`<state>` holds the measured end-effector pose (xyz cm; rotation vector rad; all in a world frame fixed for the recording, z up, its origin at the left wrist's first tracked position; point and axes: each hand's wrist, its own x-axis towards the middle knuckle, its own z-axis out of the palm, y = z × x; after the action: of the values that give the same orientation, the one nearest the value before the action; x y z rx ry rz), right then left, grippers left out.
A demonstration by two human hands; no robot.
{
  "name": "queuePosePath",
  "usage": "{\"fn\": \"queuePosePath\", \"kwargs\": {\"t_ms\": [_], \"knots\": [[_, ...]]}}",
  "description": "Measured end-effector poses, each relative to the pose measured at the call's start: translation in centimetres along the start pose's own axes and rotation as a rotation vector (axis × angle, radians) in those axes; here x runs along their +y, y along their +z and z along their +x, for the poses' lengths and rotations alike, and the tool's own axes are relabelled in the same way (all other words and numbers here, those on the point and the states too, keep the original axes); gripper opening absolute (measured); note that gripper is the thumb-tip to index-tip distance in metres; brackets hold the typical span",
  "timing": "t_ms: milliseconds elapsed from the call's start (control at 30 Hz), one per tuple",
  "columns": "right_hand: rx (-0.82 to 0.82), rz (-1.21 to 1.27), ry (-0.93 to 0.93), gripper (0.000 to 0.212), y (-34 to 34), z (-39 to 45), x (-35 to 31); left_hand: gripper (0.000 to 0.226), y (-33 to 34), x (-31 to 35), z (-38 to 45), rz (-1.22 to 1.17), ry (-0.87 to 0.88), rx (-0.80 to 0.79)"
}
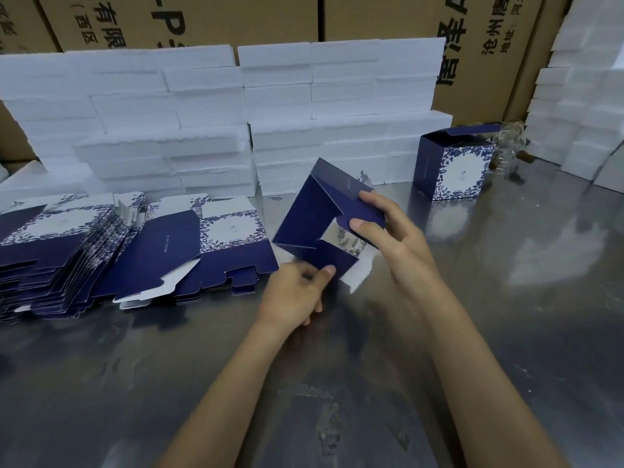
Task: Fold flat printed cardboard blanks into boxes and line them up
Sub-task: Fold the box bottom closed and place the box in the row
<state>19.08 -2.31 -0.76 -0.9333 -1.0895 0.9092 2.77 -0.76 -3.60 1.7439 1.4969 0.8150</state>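
A shiny grey metal table (506,315) carries fanned stacks of flat navy floral blanks (101,251) at left, white foam blocks (236,130) stacked along the back, and one folded box (456,167) at right

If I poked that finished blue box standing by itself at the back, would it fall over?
Probably it would slide rather than tip: the finished box sits squat on a shiny metal table, which looks slippery. It is likely very light, being thin card with its lid flap open. A hard poke might dent its wall.
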Motion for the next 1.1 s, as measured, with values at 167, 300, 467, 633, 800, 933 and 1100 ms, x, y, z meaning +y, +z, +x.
{"fn": "queuePosePath", "kwargs": {"t_ms": [167,300,467,633,800,933,1100], "knots": [[-0.078,-0.288,-0.041,0.033,-0.1,0.0,0.0,0.033,-0.1,1.7,-1.4,0.442,0.153,-0.005],[-0.106,-0.3,-0.029,0.035,0.1,-0.1,0.0,0.032,-2.3,3.2,-2.2,0.092,0.25,0.064],[-0.157,-0.282,-0.039,0.037,-0.1,-0.1,0.1,0.018,-3.2,2.6,-1.8,-0.083,0.442,0.494],[-0.262,-0.288,0.009,0.055,-0.6,-0.3,0.1,0.046,-2.7,0.4,0.0,0.055,0.444,0.342],[-0.314,-0.266,0.032,0.064,-0.8,-0.2,0.1,0.038,-2.3,-0.2,0.4,-0.027,0.456,0.355],[-0.361,-0.307,0.064,0.074,-1.4,-0.2,-0.1,0.033,-2.5,-0.3,0.6,-0.054,0.464,0.392],[-0.239,-0.287,0.046,0.063,-1.3,-0.2,-0.3,0.03,-2.6,0.1,0.6,-0.071,0.472,0.428]]}}
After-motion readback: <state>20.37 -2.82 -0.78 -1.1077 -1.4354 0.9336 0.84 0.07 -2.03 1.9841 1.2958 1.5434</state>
